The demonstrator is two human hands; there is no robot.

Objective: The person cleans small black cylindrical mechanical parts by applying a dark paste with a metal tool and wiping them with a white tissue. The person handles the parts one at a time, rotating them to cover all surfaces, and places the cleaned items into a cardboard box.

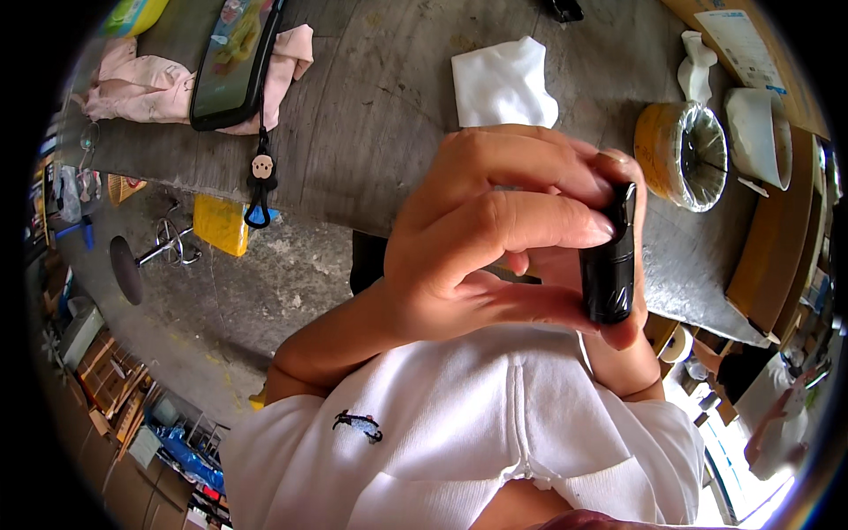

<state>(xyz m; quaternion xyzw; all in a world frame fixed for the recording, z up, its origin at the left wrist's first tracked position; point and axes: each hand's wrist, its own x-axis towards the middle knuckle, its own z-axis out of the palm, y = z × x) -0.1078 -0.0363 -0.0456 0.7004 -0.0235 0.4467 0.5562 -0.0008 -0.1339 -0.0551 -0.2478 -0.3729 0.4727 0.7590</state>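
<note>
Both my hands are raised in front of my chest around a small glossy black cylinder (pixel 608 274) with a thin flap or clip at its upper end. I cannot make out its exact kind. My left hand (pixel 459 212) is closed on it, fingertips at its upper part and thumb near its lower end. On the far side, my right hand (pixel 639 265) is also closed around it, largely hidden by the cylinder and my left hand. Beyond them, a folded white cloth (pixel 503 84) lies on the grey table (pixel 371 106).
At the left, a phone (pixel 231 75) with a strap rests on a pink cloth (pixel 146 88). A yellow tape roll (pixel 658 155), a white cup-like piece (pixel 751 132) and cardboard (pixel 782 230) stand at the right. A stool (pixel 126 269) is on the floor. Another person (pixel 773 402) is at lower right.
</note>
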